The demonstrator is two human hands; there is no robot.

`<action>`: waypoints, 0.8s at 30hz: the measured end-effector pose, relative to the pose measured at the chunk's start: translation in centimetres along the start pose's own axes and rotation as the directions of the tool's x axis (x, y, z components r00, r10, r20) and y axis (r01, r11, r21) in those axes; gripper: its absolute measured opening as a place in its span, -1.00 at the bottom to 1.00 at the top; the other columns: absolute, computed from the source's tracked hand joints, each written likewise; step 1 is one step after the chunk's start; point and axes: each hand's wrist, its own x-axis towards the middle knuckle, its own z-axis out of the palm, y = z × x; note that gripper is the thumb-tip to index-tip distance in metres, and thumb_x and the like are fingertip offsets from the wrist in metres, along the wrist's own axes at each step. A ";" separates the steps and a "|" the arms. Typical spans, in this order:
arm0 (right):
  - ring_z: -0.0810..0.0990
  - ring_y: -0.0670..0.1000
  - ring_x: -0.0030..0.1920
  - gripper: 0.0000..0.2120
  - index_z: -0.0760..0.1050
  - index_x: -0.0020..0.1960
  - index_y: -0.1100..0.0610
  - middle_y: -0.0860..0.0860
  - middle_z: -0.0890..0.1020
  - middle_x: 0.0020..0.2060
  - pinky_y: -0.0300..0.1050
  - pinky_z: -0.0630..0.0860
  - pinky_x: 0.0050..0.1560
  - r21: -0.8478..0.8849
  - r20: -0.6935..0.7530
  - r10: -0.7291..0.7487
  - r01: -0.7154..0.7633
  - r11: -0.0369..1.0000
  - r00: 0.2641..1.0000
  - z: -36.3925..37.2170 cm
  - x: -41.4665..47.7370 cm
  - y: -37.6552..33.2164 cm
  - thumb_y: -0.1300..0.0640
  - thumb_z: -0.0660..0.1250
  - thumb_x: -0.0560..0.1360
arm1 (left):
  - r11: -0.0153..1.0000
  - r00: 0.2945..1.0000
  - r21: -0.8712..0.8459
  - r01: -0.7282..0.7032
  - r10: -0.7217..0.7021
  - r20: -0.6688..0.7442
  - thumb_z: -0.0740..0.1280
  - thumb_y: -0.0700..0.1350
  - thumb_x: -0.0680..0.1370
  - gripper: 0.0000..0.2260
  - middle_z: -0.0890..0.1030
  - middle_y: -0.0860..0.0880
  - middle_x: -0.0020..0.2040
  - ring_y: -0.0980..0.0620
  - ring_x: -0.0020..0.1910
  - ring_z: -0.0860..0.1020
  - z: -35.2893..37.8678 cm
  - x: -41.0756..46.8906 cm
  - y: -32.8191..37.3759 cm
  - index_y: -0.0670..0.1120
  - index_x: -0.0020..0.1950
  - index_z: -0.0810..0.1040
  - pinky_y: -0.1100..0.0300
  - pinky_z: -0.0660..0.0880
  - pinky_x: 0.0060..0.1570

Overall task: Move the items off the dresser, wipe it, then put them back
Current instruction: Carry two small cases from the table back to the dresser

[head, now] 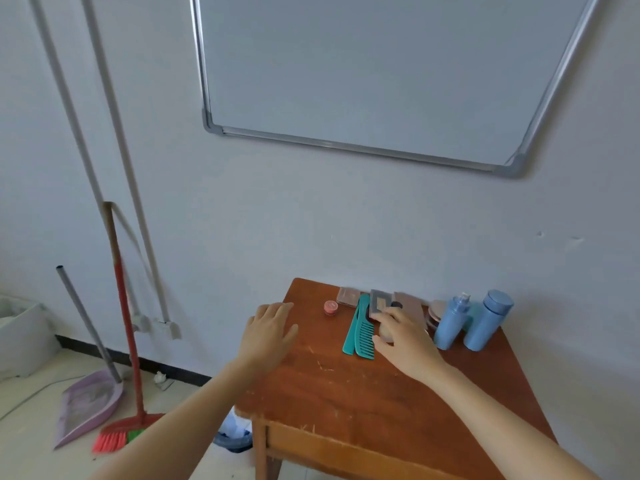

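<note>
Dresser worktop [346, 393] is still carrying all its things along the wall edge, so I am judging that I am in the first step, clearing it off, and only just starting. Nearest to my reach, the teal combs [360, 330] are lying flat, one partly over the other. Their long axis is running from the front towards the wall, leaning slightly right at the far end, with teeth facing right and handles pointing at the wall.

Just beside those teeth, my right hand [405, 341] is curling its grip round a small beige round piece [386, 333], thumb below and fingers above; it looks pinched rather than lifted. My left hand [268, 332] is lying flat with the grip slack and nothing in it, over the far left corner.

A little red jar [330, 307] is sitting between the two hands, and two blue bottles [450, 323] are standing upright farther right.

Next I am needing to lift the beige piece straight up without nudging the combs, then find a spot off the worktop. No cloth is showing yet.
</note>
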 end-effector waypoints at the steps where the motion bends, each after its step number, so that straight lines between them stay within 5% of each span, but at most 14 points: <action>1: 0.29 -0.06 0.36 -0.59 0.27 0.38 0.03 -0.05 0.32 0.34 -0.15 0.47 0.21 0.035 0.018 0.001 -0.001 0.999 1.000 0.4 1.5 0.4 0.05 0.19 0.55 | 1.000 1.000 -0.002 0.012 -0.012 0.007 0.08 0.00 0.60 -0.58 0.28 0.03 0.43 0.03 0.43 0.15 0.4 1.5 0.3 -0.04 0.45 0.21 0.12 0.13 0.36; 13: 0.22 -0.03 0.42 -0.56 0.26 0.38 0.03 -0.03 0.30 0.37 -0.15 0.33 0.32 0.263 0.302 0.093 -0.176 0.949 0.949 10.8 9.6 2.7 0.10 0.25 0.53 | 0.979 0.936 0.053 0.195 -0.202 0.287 0.07 0.01 0.61 -0.59 0.26 0.05 0.45 0.03 0.43 0.18 9.3 7.2 -3.1 0.01 0.45 0.19 0.08 0.18 0.38; 24: 0.20 -0.10 0.39 -0.59 0.26 0.37 -0.01 -0.08 0.31 0.34 -0.23 0.22 0.37 0.187 0.315 0.371 -0.440 0.878 0.874 13.8 11.5 2.5 0.08 0.21 0.55 | 0.955 0.853 0.119 -0.270 0.179 0.491 0.04 -0.03 0.61 -0.51 -0.08 -0.01 0.54 -0.07 0.50 -0.08 13.6 16.2 -2.8 0.04 0.51 -0.06 0.00 -0.02 0.45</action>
